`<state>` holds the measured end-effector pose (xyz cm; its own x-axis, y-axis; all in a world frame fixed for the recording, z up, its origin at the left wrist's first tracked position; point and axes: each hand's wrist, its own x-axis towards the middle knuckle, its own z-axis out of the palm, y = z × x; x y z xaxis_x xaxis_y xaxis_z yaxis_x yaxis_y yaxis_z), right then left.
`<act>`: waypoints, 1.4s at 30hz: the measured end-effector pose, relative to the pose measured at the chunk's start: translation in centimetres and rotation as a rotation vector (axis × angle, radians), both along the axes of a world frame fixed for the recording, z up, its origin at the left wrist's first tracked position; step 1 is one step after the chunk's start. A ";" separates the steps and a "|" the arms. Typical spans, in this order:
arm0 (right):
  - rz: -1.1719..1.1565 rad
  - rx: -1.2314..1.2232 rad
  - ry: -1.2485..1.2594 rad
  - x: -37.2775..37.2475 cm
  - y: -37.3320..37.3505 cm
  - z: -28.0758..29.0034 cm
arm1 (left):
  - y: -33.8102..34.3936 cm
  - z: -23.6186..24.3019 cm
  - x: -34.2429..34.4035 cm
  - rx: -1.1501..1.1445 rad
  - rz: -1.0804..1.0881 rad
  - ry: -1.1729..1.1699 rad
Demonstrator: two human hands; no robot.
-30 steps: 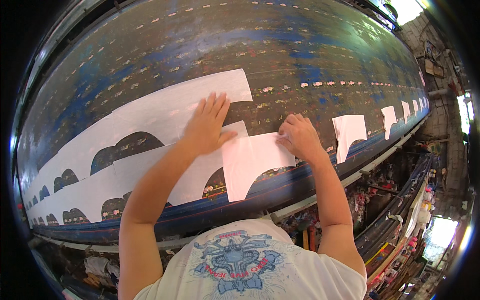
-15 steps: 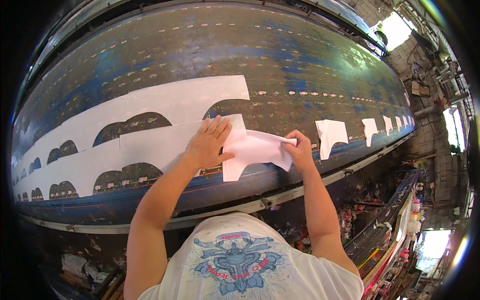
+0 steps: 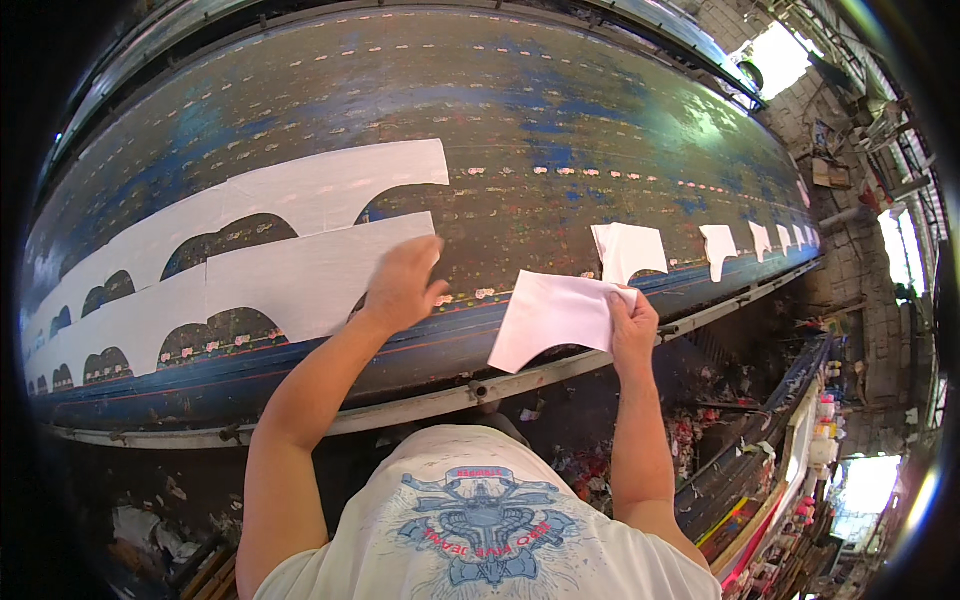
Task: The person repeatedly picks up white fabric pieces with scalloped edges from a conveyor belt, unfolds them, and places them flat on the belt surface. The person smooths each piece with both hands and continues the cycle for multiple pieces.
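Note:
A white cut fabric piece point(image 3: 555, 312) with a curved notch in its lower edge hangs from my right hand point(image 3: 633, 325). The thumb and fingers of that hand pinch its upper right corner, and the piece is held above the table's near edge. My left hand point(image 3: 403, 285), a little smeared by motion, is over the right end of the near row of white fabric pieces point(image 3: 300, 265). Its thumb stands apart from the fingers, with nothing held. Behind lies a second row of white pieces point(image 3: 330, 175), flat with curved cut-outs.
The long, paint-stained table point(image 3: 520, 110) stretches left and right. Small folded white piles point(image 3: 632, 252) are spaced along its near edge to the right. A metal rail point(image 3: 430, 402) runs along the front. Containers point(image 3: 824, 440) and clutter line the lower right.
My right hand has drawn the fabric piece off the near row, to the right and toward me. My left hand has let go of it. The view has shifted somewhat to the right.

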<state>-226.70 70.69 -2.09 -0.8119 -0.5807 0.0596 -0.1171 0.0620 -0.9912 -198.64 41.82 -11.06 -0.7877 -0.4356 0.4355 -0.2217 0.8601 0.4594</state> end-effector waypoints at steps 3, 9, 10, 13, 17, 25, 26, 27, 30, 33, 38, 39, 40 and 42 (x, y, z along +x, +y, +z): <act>0.023 0.012 0.051 -3.6 2.2 -0.4 | -0.5 0.9 -0.2 -0.030 0.206 0.120; 0.059 -0.035 -0.049 -10.0 5.3 -1.5 | -1.1 0.3 -1.5 -0.028 0.385 0.030; 0.099 -0.067 -0.094 -10.8 5.7 -1.7 | -0.9 0.2 -1.8 0.003 0.465 0.042; 0.187 -0.129 -0.193 -13.4 6.7 -2.9 | -1.0 1.1 -2.4 0.326 0.679 -0.060; 0.286 -0.023 -0.231 -13.9 6.7 -5.0 | -1.7 0.4 -1.8 0.530 0.614 -0.024; 0.377 0.006 -0.114 -13.5 6.2 -7.4 | 0.7 0.9 -3.7 0.791 0.600 0.079; 0.367 0.023 -0.100 -13.4 6.2 -7.4 | 1.0 1.4 -4.3 0.837 0.541 0.099; 0.350 0.022 -0.102 -13.3 6.2 -7.4 | 1.1 1.7 -4.2 0.875 0.521 0.076; 0.291 0.046 -0.029 -13.3 6.5 -7.8 | 1.8 2.5 -4.6 -0.111 0.508 -0.098; 0.246 0.100 0.187 -13.2 5.5 -6.8 | 3.6 0.2 -3.2 -0.157 0.519 -0.419; 0.337 0.111 -0.123 -12.4 5.5 -4.8 | 4.9 2.4 -4.5 -0.088 0.293 -0.638; 0.374 0.079 -0.185 -12.5 5.7 -4.3 | 5.1 3.1 -4.8 -0.075 0.232 -0.639; 0.406 0.070 -0.222 -12.7 5.7 -3.3 | 5.1 3.5 -5.2 -0.068 0.177 -0.638; 0.476 0.043 -0.299 -13.3 5.8 -1.2 | 5.0 3.4 -5.8 -0.037 0.147 -0.539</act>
<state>-240.00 76.51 -3.27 -0.4377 -0.8839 -0.1648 0.1437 0.1122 -0.9832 -204.46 46.78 -7.66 -0.8351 -0.5501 0.0053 -0.5359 0.8158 0.2175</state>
